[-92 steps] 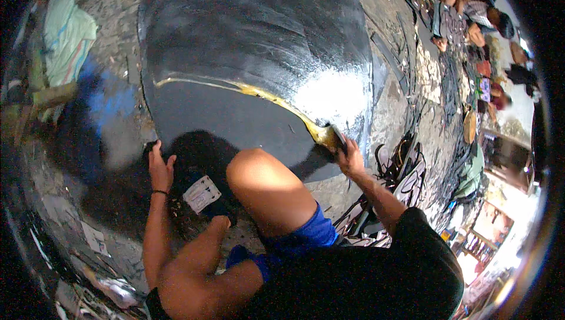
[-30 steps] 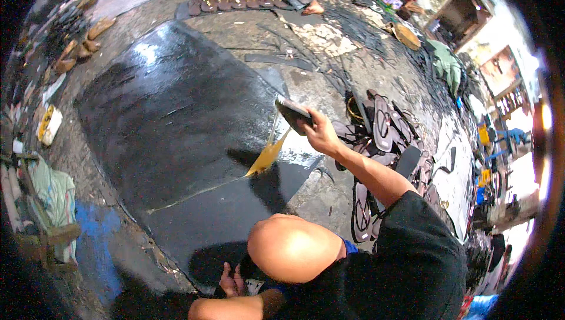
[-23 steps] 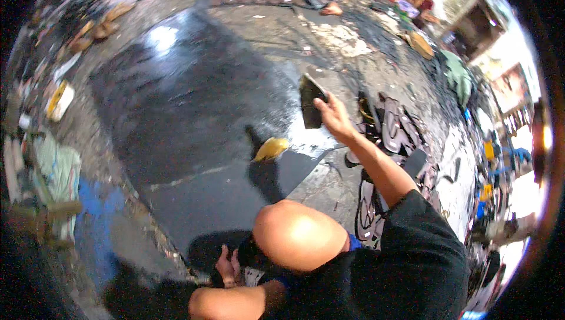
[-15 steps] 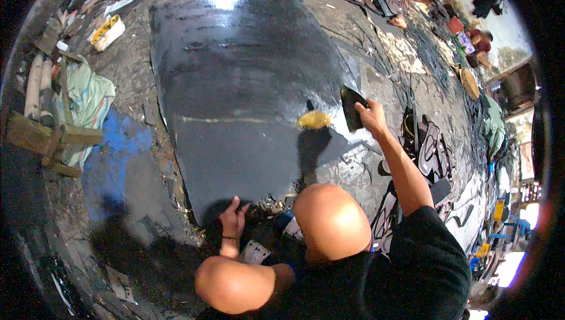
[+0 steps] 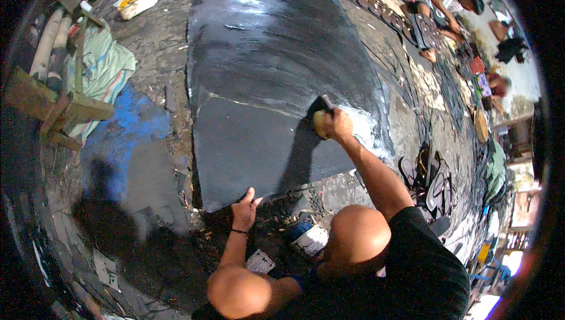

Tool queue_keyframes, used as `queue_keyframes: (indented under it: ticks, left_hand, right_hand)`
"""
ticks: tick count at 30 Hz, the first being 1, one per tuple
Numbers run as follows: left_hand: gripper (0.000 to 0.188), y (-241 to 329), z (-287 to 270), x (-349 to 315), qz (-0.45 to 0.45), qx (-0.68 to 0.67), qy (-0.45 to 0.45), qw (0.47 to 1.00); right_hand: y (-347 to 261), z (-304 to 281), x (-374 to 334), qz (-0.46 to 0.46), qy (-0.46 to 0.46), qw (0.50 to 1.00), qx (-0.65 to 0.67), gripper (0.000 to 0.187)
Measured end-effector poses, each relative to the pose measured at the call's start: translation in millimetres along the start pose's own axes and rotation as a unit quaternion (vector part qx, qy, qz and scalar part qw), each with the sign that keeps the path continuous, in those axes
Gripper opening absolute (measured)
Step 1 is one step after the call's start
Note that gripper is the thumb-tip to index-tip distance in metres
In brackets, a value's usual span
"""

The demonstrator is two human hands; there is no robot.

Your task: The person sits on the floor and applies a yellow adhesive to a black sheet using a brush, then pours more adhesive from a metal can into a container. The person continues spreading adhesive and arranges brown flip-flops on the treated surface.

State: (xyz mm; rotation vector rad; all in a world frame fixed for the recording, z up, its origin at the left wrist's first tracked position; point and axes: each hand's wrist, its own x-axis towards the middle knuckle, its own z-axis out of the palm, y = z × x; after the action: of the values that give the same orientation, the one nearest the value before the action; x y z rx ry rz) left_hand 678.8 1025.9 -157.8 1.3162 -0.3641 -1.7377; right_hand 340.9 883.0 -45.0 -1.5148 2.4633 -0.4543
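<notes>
Our right hand (image 5: 340,125) grips a blade (image 5: 327,103), seemingly spreading paste (image 5: 319,122); next likely needs even pressure. Left hand (image 5: 244,209), at the sheet (image 5: 241,149)'s near-left corner: hold unclear.

Wooden frame (image 5: 88,110): rough, weathered timber on the floor.
Floor (image 5: 159,55): grey, worn, scrap-littered.
Blue patch (image 5: 135,120): on the floor, just right of the wooden frame.
Wall (image 5: 525,82): pale, stained, well right of the wooden frame.
Light: white glare (image 5: 513,261), far right of the wooden frame.
</notes>
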Motion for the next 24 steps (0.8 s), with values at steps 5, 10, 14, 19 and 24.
queue_keyframes:
  ticks: [5,10,14,19,24]
  left_hand:
    - [0.042,-19.1,-6.9,-4.1,0.060,0.078,-0.012,0.995]
    - [0.044,4.2,16.1,-14.8,-0.026,-0.046,0.029,0.998]
    - [0.049,0.8,14.5,-19.0,-0.084,0.149,-0.014,0.985]
    - [0.046,-58.2,-20.2,5.6,0.125,0.567,-0.098,0.808]
    - [0.043,-65.7,-24.7,12.1,0.153,0.566,-0.080,0.806]
  right_hand:
    - [-95.9,46.3,10.7,-0.086,-0.010,0.994,0.067,0.028]
    - [-196.8,97.0,22.9,-0.128,-0.043,0.989,0.056,0.027]
    - [-243.2,102.3,42.8,-0.252,-0.079,0.964,-0.020,0.034]
    - [-286.2,114.1,44.1,-0.468,-0.188,0.856,-0.113,0.042]
    - [-241.1,141.7,-58.6,-0.665,-0.310,0.672,-0.100,0.042]
